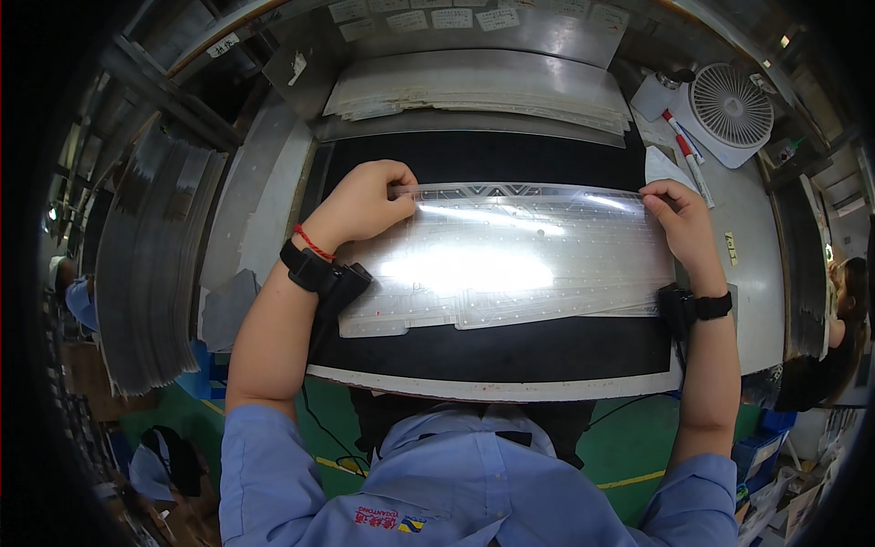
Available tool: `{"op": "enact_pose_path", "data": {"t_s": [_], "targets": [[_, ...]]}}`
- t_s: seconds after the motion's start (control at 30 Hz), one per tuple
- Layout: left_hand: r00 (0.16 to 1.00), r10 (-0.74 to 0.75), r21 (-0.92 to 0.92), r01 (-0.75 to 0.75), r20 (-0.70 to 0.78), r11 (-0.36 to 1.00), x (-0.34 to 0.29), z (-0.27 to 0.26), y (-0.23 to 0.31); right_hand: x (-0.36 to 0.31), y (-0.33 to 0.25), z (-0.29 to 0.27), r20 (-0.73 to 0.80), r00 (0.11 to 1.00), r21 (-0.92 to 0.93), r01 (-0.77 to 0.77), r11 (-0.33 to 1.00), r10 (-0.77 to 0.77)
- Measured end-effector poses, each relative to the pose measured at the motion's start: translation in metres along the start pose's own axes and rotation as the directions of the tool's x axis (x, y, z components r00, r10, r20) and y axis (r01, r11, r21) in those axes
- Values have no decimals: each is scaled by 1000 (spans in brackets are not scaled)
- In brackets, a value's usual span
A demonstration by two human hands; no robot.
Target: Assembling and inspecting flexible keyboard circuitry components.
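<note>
A shiny, dotted sheet (538, 251) lies over the black mat (565, 354) before you, your left hand (363, 202) pinching its far left corner, your right hand (682, 223) its far right. It seems mid-handling, not yet released; stacked sheets (483, 82) lie beyond. Blue bins (753, 455) sit lower right, contents unclear.

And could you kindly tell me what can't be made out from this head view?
All in the head view:
- Shiny sheet: bright glare washes out part of its fine pattern.
- Left hand: some curled fingers are hidden behind the hand itself.
- Wall labels: their writing is too small to read.
- Person at the right rim: partly cut off by the dark fisheye border.
</note>
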State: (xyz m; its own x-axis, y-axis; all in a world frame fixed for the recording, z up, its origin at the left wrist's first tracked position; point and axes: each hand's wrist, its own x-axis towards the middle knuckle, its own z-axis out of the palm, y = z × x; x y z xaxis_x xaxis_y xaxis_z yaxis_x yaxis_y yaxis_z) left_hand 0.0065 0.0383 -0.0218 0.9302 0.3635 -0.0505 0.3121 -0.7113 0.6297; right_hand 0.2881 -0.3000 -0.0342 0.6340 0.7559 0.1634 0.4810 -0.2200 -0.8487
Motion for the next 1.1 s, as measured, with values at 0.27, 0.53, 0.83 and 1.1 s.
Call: {"op": "enact_pose_path", "data": {"t_s": [0.27, 0.53, 0.83, 1.1], "targets": [[999, -37, -148, 33, -26, 988, -1, -6, -2, 0, -1, 0, -5, 1000, -4, -8, 1000, 8], [995, 50, -142, -37, 89, 989, -6, -8, 10, 0, 3, 0, -29, 998, -8, 57, 998, -58], [980, -116, -389, 46, -160, 920, 4, -10, -14, 0, 0, 0, -25, 1000, -11, 18, 1000, -18], [952, -55, -420, -80, -300, 904, 6, -12, -24, 0, -1, 0, -30, 999, -25, 18, 1000, -19]]}}
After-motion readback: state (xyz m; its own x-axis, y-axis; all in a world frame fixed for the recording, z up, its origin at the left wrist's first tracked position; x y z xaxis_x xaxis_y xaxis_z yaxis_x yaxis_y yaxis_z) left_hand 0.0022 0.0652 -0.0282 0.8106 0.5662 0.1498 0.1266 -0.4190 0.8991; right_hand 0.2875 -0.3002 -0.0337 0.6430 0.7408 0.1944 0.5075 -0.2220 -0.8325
